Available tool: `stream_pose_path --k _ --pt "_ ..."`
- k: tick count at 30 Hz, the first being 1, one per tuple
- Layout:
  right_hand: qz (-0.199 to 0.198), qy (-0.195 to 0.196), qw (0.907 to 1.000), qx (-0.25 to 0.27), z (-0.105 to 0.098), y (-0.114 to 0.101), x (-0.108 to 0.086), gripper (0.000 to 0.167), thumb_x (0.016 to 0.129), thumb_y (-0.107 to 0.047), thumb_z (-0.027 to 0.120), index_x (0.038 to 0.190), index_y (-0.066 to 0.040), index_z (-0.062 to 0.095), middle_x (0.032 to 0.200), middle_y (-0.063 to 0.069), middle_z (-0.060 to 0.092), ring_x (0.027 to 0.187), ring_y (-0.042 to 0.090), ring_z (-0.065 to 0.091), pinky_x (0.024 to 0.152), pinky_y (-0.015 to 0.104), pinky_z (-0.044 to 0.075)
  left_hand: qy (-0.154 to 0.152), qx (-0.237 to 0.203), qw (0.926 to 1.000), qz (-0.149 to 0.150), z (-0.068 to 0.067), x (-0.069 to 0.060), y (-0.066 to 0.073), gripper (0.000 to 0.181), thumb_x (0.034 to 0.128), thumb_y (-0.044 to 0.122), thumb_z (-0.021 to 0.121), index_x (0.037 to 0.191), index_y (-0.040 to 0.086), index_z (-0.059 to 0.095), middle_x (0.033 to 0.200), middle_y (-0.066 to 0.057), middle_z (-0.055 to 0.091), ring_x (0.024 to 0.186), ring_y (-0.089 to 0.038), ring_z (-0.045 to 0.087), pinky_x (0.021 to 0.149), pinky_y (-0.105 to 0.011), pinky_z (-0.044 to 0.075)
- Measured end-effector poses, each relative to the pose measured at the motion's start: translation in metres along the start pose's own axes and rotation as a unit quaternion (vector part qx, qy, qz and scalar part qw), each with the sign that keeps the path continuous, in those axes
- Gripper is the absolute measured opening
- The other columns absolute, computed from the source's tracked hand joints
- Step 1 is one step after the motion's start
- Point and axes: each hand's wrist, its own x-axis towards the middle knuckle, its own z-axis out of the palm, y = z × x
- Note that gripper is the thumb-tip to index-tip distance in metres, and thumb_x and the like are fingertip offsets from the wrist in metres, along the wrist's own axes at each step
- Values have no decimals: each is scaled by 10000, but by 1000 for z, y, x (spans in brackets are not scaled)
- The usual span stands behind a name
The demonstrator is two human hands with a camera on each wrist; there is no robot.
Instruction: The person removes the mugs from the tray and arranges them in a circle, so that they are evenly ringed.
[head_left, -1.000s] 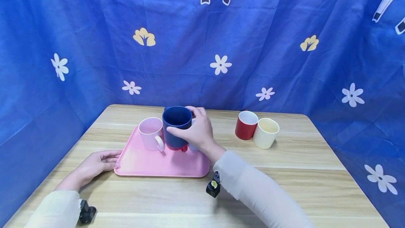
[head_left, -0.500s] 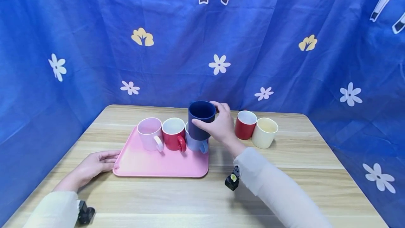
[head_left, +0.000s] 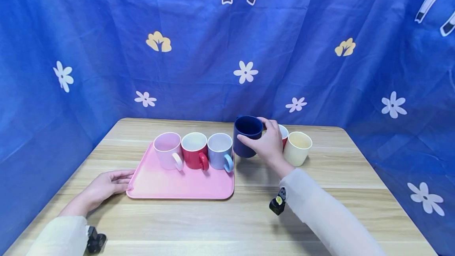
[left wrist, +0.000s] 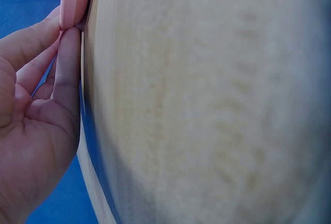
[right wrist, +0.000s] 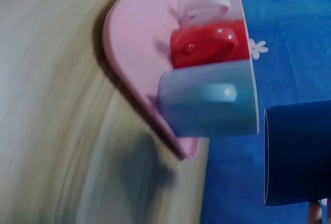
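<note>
A dark navy mug (head_left: 245, 143) is gripped by my right hand (head_left: 268, 141), thumb on its near side and fingers around the far side. It is upright, just right of the pink tray (head_left: 177, 187), and appears raised off the table. On the tray's back part stand a pink mug (head_left: 167, 151), a red mug (head_left: 193, 155) and a light blue mug (head_left: 218, 151) in a row, handles toward me. My left hand (head_left: 103, 189) holds the tray's left edge; in the left wrist view its thumb and fingers meet the rim (left wrist: 75, 1).
Behind my right hand is another red mug (head_left: 284, 133), partly hidden, with a cream mug (head_left: 298, 149) beside it. The wooden table (head_left: 199, 224) ends at a blue patterned curtain (head_left: 199, 70) at the back and sides.
My right hand has carried the navy mug rightward, from above the tray's red mug, past the light blue one, to beyond the tray's right edge. The left hand has stayed at the tray.
</note>
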Motion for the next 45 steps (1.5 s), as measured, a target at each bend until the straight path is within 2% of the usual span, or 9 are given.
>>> stream_pose_path --k 5,9,15,22,31,38,45 --pt "72 144 9998 -128 -2 19 -1 780 591 -508 860 1205 -92 616 1121 86 526 1028 234 486 881 398 445 -39 -47 10000 61 -2 0 -1 642 863 64 690 1334 -209 349 1253 -333 522 927 5 608 792 -177 503" --pt "67 234 9995 -199 -2 33 -4 765 590 -490 866 1191 -85 621 1186 105 525 1093 241 462 900 397 449 -137 -112 9996 201 -3 2 -3 627 869 60 683 1322 -222 352 1215 -291 571 932 3 612 788 -172 503" --pt "181 187 9995 -203 0 48 -12 782 601 -475 868 1200 -49 601 1193 130 517 1103 263 460 944 435 408 -25 -102 9999 80 -1 1 -1 637 860 62 695 1325 -215 360 1208 -267 587 932 4 612 790 -169 501" --pt "557 95 9981 -246 6 60 -21 860 595 -467 877 1263 -28 560 1220 152 483 1128 284 446 970 436 401 -24 19 10000 -46 0 -1 0 645 862 73 693 1334 -206 354 1226 -316 551 926 10 608 794 -174 502" --pt "540 403 9975 -201 14 75 -27 808 574 -442 892 1209 -39 597 1188 146 504 1099 281 475 933 429 426 -14 -49 9999 -103 0 -2 2 649 869 79 688 1339 -208 343 1255 -326 523 942 3 606 809 -179 500" --pt "756 409 9962 -163 17 80 -31 812 582 -442 892 1212 -26 592 1177 150 507 1082 281 478 920 440 430 -38 -87 9999 -83 -1 -1 2 650 867 77 689 1338 -208 344 1238 -322 538 941 -4 610 811 -184 501" --pt "829 603 9947 -125 22 83 -32 821 575 -454 893 1205 -19 594 1151 149 513 1060 280 480 917 426 433 -86 -172 9998 -72 -1 -1 1 651 866 76 691 1335 -212 344 1209 -306 567 933 -9 615 804 -181 502"
